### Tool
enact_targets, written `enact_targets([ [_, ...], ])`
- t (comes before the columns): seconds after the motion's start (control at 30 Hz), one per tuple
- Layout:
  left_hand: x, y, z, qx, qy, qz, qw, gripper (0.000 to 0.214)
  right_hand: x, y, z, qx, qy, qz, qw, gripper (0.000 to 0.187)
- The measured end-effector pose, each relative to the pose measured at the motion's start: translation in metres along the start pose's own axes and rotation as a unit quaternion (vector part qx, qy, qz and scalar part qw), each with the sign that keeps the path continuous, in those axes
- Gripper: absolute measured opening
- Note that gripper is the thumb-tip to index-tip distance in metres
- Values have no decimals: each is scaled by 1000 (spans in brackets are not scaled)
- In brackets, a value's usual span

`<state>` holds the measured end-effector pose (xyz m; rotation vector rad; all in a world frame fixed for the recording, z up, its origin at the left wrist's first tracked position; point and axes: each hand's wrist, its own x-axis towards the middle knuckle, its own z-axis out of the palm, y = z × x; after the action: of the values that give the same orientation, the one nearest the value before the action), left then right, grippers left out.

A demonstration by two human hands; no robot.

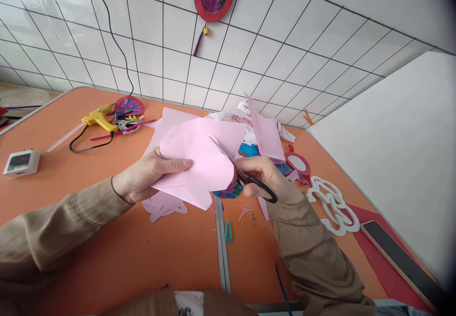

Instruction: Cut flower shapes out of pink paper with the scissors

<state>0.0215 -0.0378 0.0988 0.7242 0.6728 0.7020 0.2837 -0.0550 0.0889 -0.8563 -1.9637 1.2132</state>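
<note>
My left hand [149, 171] grips a pink sheet [199, 149] at its left side, thumb on top, and holds it up over the table. The sheet has a wavy, partly cut edge; whether it is paper or thin foam I cannot tell. In my right hand [265, 176] are black-handled scissors [261, 185], my fingers wrapped round the handles. Their blades point up and left at the sheet's right part, one blade lying over the pink surface. Below the sheet lie pink cut-out pieces [164, 205] and a blue and purple patterned piece [231, 191].
A yellow glue gun [101, 118] with a black cord lies at the left, near a white box-shaped device [22, 163]. On the right are white curvy cut-outs [335, 206], a red-rimmed oval [298, 163] and a phone [399, 263]. A teal clip [228, 231] lies near the table seam.
</note>
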Motion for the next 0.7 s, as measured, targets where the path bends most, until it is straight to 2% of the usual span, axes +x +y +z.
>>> enact_targets([
  [0.27,-2,-8,2,-12,21,12,1000,22,1,1,1,-22,18,-28,999,55],
  [0.7,-4,-25,8,-29,42,25,998,20,1,1,14,69,42,26,996,47],
])
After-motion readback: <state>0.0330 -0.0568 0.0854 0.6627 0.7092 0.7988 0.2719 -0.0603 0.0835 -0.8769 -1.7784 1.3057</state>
